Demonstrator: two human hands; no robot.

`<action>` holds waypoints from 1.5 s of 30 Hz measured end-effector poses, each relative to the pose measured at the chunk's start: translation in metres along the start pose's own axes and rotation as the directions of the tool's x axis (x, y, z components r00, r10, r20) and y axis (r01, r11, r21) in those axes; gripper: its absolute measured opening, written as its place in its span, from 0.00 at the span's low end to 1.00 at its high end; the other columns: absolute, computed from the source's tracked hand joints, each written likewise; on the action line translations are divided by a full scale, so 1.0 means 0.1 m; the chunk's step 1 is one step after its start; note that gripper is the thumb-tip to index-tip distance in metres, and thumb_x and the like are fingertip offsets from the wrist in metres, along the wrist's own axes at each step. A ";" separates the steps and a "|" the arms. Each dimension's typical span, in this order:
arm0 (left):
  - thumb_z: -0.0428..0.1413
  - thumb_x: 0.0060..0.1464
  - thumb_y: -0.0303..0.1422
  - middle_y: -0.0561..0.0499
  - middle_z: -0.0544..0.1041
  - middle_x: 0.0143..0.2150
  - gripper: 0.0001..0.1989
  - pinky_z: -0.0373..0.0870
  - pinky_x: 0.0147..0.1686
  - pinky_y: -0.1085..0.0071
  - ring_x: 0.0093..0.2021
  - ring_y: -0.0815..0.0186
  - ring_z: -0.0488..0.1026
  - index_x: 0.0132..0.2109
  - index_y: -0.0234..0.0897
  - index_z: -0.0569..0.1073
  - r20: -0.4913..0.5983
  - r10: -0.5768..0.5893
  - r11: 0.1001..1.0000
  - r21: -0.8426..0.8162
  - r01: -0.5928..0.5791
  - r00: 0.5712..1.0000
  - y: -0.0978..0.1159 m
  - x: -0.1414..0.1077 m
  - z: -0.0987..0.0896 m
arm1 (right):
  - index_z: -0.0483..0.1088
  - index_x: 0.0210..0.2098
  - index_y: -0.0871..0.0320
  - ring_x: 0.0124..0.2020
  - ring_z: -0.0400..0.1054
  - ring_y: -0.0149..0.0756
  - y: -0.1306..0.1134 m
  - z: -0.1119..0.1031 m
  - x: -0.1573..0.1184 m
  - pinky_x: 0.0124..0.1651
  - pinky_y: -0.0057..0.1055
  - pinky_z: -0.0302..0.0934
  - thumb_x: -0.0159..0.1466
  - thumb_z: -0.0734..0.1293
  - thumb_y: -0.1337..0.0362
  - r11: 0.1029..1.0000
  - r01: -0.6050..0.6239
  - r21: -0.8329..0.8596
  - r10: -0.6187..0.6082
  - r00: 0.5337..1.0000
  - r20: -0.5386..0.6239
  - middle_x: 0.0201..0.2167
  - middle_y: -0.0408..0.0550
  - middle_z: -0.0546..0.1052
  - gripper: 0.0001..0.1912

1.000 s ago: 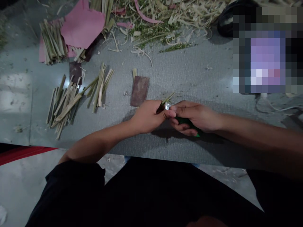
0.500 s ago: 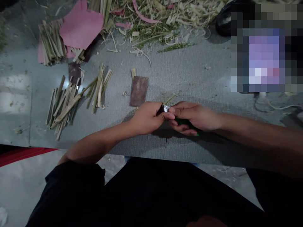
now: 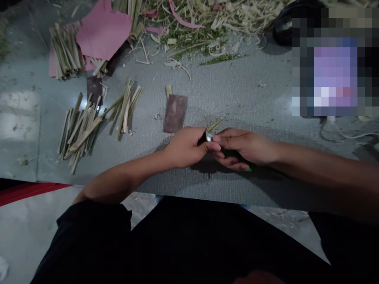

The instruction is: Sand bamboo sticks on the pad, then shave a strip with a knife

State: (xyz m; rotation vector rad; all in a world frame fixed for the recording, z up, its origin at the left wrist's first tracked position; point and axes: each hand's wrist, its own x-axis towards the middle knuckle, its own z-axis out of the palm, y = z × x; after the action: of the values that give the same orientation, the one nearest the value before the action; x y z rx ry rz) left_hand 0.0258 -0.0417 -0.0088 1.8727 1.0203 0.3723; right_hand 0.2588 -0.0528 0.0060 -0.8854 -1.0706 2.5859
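My left hand [image 3: 188, 148] is closed around a short, greenish plant strip [image 3: 215, 125] whose end sticks out beyond the fingers. My right hand [image 3: 241, 146] grips a green-handled knife [image 3: 250, 169]; most of its handle is hidden by the fingers. The shiny blade [image 3: 209, 137] lies against the strip, between the two hands, with my left thumb close by it. Just beyond my left hand, a dark brown sandpaper-like rectangle [image 3: 175, 113] lies on the table, partly over another pale strip [image 3: 168, 90].
Loose cut strips [image 3: 85, 130] lie at the left. Behind them are a bundle of strips [image 3: 66, 51] and pink paper [image 3: 103, 31]. Curly shavings [image 3: 237, 17] cover the back of the grey table [image 3: 237, 86]. A blurred-out screen [image 3: 334, 77] stands at right, with a white cable [image 3: 352, 135].
The view has shifted slightly. Both hands keep their grips, and the blade has tilted a little against the strip.
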 end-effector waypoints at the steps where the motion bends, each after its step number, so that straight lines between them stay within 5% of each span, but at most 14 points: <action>1: 0.55 0.72 0.73 0.53 0.70 0.26 0.39 0.59 0.32 0.65 0.31 0.62 0.70 0.31 0.42 0.68 -0.005 -0.009 1.000 -0.007 0.009 1.000 0.01 0.01 0.00 | 0.67 0.34 0.53 0.14 0.55 0.26 0.00 0.01 0.00 0.15 0.24 0.49 0.76 0.76 0.35 1.000 0.011 -0.009 -0.011 1.000 -0.027 0.20 0.35 0.63 0.32; 5: 0.54 0.73 0.72 0.53 0.70 0.26 0.39 0.59 0.32 0.65 0.31 0.62 0.70 0.31 0.42 0.68 -0.006 -0.011 0.999 -0.043 0.011 1.000 0.02 0.02 -0.01 | 0.67 0.33 0.54 0.15 0.55 0.26 -0.01 0.03 0.00 0.16 0.24 0.50 0.77 0.75 0.35 0.999 0.029 -0.024 -0.031 0.996 -0.086 0.20 0.35 0.62 0.32; 10: 0.56 0.67 0.77 0.53 0.70 0.27 0.42 0.58 0.32 0.65 0.31 0.63 0.68 0.31 0.42 0.67 0.013 0.008 0.998 -0.062 -0.007 1.000 0.02 0.02 -0.03 | 0.67 0.34 0.54 0.13 0.54 0.26 0.02 -0.02 0.00 0.14 0.25 0.47 0.77 0.75 0.37 1.000 0.009 0.025 -0.010 0.999 0.038 0.20 0.34 0.63 0.31; 16: 0.49 0.70 0.78 0.53 0.69 0.27 0.43 0.58 0.32 0.65 0.30 0.64 0.67 0.32 0.42 0.69 0.011 0.003 0.995 -0.102 -0.002 1.000 0.01 0.05 -0.02 | 0.67 0.34 0.53 0.16 0.57 0.26 0.01 0.06 0.00 0.17 0.24 0.54 0.76 0.77 0.35 0.995 0.099 -0.022 -0.101 0.983 -0.150 0.21 0.35 0.64 0.32; 23: 0.59 0.60 0.81 0.58 0.61 0.26 0.44 0.55 0.30 0.67 0.28 0.67 0.59 0.30 0.43 0.65 0.002 -0.009 0.986 -0.164 0.009 1.000 0.00 0.04 -0.03 | 0.66 0.32 0.54 0.13 0.54 0.25 0.03 -0.03 0.01 0.14 0.24 0.48 0.79 0.72 0.36 1.000 -0.005 -0.008 0.005 0.999 0.039 0.19 0.35 0.62 0.32; 36: 0.57 0.65 0.78 0.57 0.62 0.26 0.42 0.58 0.30 0.67 0.29 0.66 0.62 0.31 0.43 0.64 0.012 0.066 0.990 -0.123 -0.064 0.998 -0.01 0.04 -0.02 | 0.67 0.33 0.55 0.13 0.55 0.24 0.04 -0.10 0.01 0.14 0.23 0.50 0.81 0.73 0.38 0.999 -0.042 -0.002 0.042 0.994 0.100 0.20 0.35 0.63 0.31; 45: 0.53 0.66 0.80 0.56 0.66 0.27 0.43 0.58 0.31 0.66 0.29 0.65 0.65 0.32 0.43 0.66 -0.027 0.069 0.993 -0.090 -0.071 0.997 -0.04 0.03 0.01 | 0.68 0.33 0.55 0.14 0.57 0.25 0.05 -0.05 0.02 0.14 0.22 0.51 0.79 0.76 0.39 0.999 0.036 0.001 -0.036 0.999 0.022 0.20 0.35 0.63 0.31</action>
State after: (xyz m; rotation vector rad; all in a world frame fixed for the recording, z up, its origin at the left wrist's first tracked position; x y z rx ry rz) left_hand 0.0257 -0.0387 -0.0133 1.8288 0.9399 0.4762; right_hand 0.2607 -0.0528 -0.0013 -0.8316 -1.0814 2.5728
